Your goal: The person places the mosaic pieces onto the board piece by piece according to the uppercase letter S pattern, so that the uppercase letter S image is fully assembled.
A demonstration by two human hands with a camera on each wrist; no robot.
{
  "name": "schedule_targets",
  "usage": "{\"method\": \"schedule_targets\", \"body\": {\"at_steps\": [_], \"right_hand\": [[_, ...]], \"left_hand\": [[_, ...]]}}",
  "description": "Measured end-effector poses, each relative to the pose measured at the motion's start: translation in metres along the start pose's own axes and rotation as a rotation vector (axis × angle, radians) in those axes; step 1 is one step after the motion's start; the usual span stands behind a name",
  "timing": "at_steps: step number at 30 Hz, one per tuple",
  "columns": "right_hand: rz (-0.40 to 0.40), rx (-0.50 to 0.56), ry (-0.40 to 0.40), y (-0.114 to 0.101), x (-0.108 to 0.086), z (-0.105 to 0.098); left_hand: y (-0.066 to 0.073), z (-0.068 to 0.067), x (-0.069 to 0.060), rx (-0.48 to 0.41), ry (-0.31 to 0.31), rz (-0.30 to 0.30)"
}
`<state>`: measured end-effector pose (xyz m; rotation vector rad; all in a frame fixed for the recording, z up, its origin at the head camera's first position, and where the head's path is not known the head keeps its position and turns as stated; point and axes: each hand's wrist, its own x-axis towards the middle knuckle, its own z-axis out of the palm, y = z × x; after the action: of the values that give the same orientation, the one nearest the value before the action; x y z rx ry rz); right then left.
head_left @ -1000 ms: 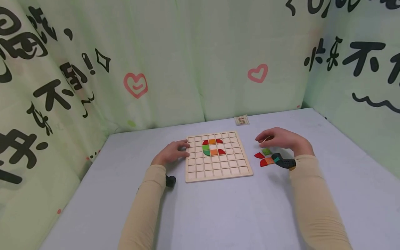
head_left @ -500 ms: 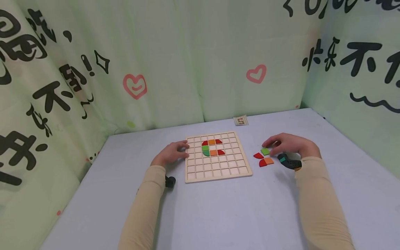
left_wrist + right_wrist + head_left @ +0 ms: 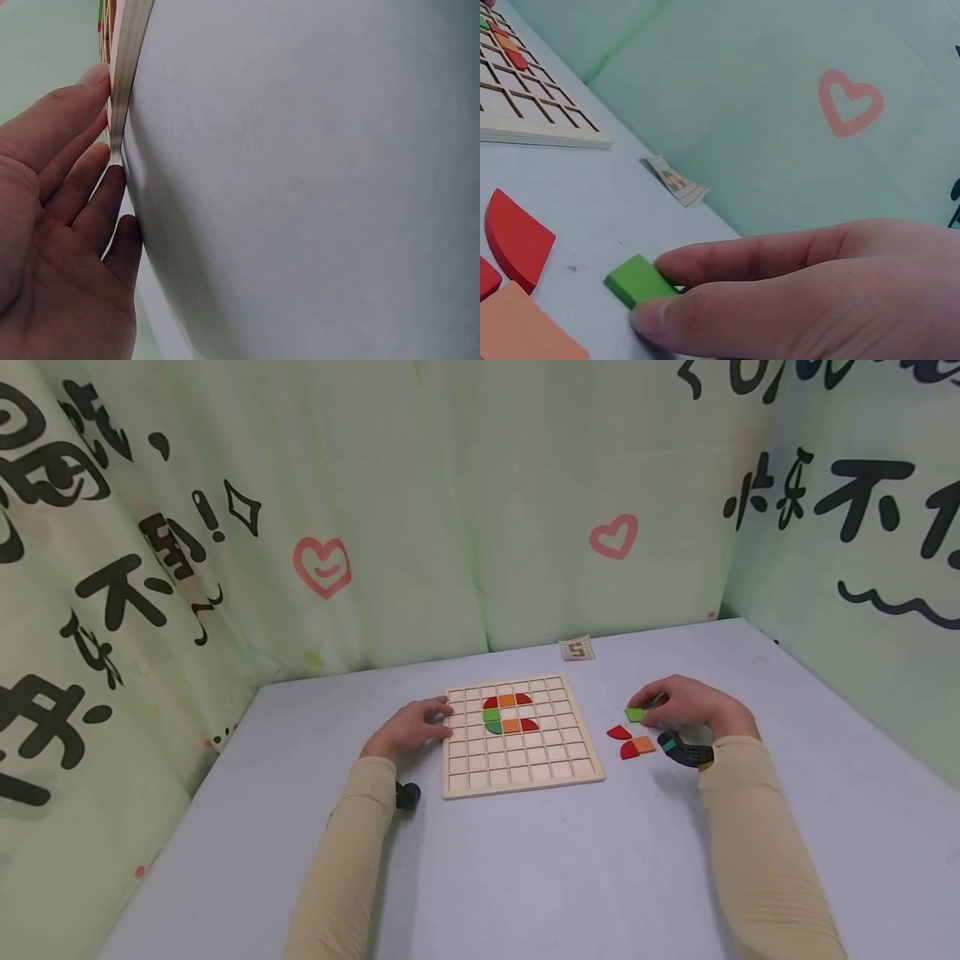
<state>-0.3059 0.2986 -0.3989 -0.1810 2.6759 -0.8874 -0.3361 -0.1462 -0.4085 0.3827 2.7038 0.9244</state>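
My right hand point(image 3: 686, 703) pinches a green square tile point(image 3: 639, 280) between thumb and fingers, close to the table right of the board. Beside it lie two red quarter-round tiles point(image 3: 519, 240) and an orange square tile point(image 3: 526, 330). The wooden grid board point(image 3: 525, 775) carries red, orange and green tiles set in a C-like shape in its upper squares. At the board's left edge my left hand point(image 3: 408, 727) rests its fingertips, fingers loosely bent and touching the rim, as the left wrist view also shows.
A small pattern card point(image 3: 577, 648) lies near the table's back edge, behind the board. Green curtains point(image 3: 405, 510) with black writing and pink hearts hang behind and at both sides of the white table point(image 3: 510, 868).
My right hand came down to the loose tiles, took hold of the green square tile and shifted it slightly. The left hand stayed at the board's edge.
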Motion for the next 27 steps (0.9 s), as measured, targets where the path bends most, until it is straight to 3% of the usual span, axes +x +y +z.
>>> {"method": "schedule_targets", "body": {"at_steps": [8, 19, 27], "right_hand": [[-0.019, -0.002, 0.111, -0.0011, 0.0001, 0.0015], [-0.041, -0.024, 0.174, 0.0025, 0.0059, 0.0067], [-0.036, -0.024, 0.171, 0.0026, 0.0075, 0.0076]], "left_hand": [[-0.0027, 0.0000, 0.0026, 0.000, -0.005, 0.008], [-0.0026, -0.0004, 0.0028, 0.000, -0.010, 0.009], [-0.0023, -0.0010, 0.0022, 0.006, -0.014, 0.020]]}}
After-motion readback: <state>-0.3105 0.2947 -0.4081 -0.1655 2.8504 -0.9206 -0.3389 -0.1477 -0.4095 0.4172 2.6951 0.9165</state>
